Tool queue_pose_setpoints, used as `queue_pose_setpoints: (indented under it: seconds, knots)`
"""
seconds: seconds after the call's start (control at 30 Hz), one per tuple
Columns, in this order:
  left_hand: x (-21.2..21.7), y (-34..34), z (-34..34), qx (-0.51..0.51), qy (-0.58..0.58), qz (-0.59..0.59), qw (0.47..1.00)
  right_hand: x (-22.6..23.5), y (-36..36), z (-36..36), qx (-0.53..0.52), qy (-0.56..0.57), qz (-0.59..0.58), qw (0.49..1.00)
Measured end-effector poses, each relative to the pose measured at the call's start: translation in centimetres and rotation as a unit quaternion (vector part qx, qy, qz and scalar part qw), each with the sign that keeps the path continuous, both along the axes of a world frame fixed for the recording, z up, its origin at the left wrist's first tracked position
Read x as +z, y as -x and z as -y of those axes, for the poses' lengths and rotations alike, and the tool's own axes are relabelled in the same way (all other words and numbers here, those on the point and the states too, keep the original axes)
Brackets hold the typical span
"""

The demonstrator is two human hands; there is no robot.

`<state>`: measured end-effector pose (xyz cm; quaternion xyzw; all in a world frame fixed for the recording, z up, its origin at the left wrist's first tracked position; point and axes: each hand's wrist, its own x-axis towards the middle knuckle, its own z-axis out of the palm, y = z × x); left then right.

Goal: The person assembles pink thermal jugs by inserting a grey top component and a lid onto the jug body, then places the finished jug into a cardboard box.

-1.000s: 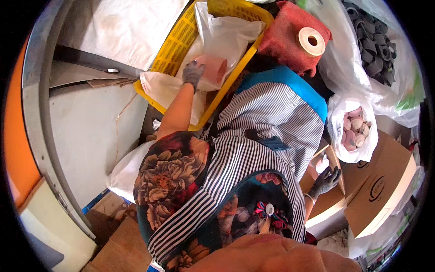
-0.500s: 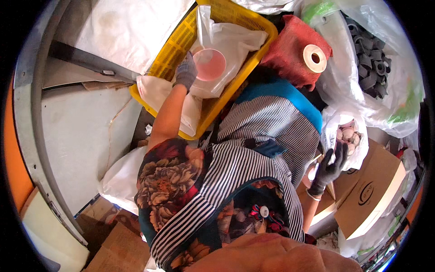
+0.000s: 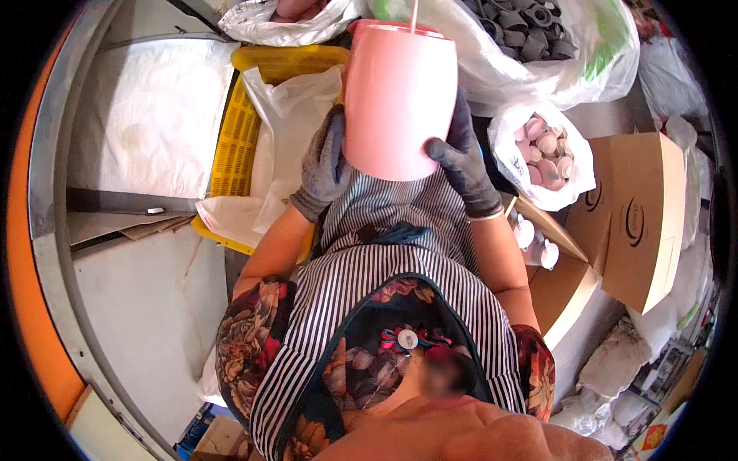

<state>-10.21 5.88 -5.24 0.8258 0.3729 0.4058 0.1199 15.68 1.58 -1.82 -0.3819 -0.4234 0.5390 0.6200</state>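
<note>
Left grip (image 3: 324, 165) and right grip (image 3: 463, 160) clasp the pink container (image 3: 396, 107) above the striped apron (image 3: 369, 203); yellow basket (image 3: 237, 146) holds white plastic (image 3: 296, 107), white bag (image 3: 580, 173) pinkish discs (image 3: 544, 144), clear bag (image 3: 538, 83) dark rings (image 3: 530, 31); white sheet (image 3: 146, 115) lies left

Two gloved hands hold up a pink pot (image 3: 400, 104) at the view's twelve o'clock. Around the pot, the left hand (image 3: 323, 165) presses at eight o'clock and the right hand (image 3: 463, 163) at four, its thumb on the front. Beyond lie a yellow basket (image 3: 237, 146) at nine, dark rings (image 3: 529, 34) at two, and pinkish discs (image 3: 544, 150) and a cardboard box (image 3: 657, 180) toward four.
</note>
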Motion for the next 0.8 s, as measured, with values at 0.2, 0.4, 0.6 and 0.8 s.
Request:
queue_pose_setpoints:
  seconds: [0.2,0.4,0.6,0.8]
  knots:
    - [4.2,-1.0,-2.9,-0.005,0.046,0.066,0.997,-1.4,-2.4,1.9,-0.047,-0.016,-0.020,0.999]
    - [9.5,-5.2,-7.0,-0.147,0.201,0.222,0.943,-1.3,-2.1,1.7,-0.085,-0.058,0.094,0.990]
    - [7.9,-7.5,-10.5,-0.239,0.328,0.205,0.890,0.6,-0.9,3.6,-0.173,-0.114,0.297,0.932]
    - [6.7,-5.3,-13.0,-0.391,0.368,0.265,0.801,1.8,-2.8,3.8,-0.156,0.032,0.024,0.987]
